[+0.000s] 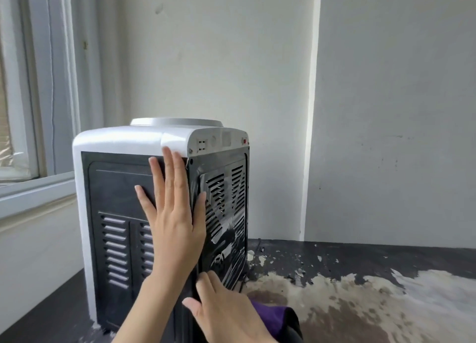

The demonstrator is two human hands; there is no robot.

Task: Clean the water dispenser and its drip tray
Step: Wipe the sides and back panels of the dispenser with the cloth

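Dispenser: water dispenser (144,188) stands on the worn dark counter (360,278), back corner toward camera.
Left hand (172,219): flat, fingers straight, pressed on dispenser's black side panel.
Right hand (226,311): fingers extended at dispenser's lower rear corner, holding nothing.
Cloth: purple cloth (273,314) beside dispenser's base.
Drip tray: not visible.
Risk: pushing high could tip or slide the dispenser.
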